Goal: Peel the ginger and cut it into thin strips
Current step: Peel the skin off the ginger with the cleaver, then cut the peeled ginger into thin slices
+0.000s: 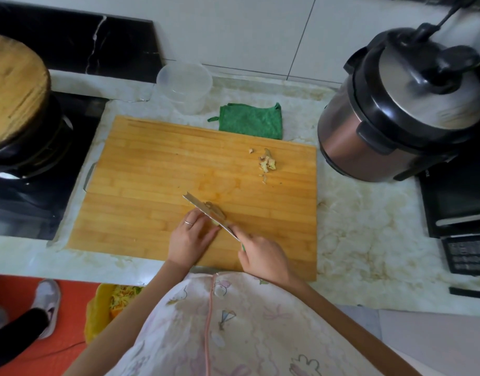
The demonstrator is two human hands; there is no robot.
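Head view has my right hand (263,256) clenched round the green handle of the knife (203,210). My left hand (191,237) is curled over the ginger (215,223) and holds it down on the cutting board (152,172), near its front edge. Only a pale sliver of the root shows between those fingertips and the steel, so I cannot tell how much is left. The blade lies slanted right against the left fingers, with a scrap of peel (214,207) clinging to its far face. A heap of peelings (267,162) sits well apart toward the board's far right. My worry is the closeness: so small a piece could roll or slip under pressure, and the edge would skid into the fingertips. The stuck scrap may also hide my cutting line.
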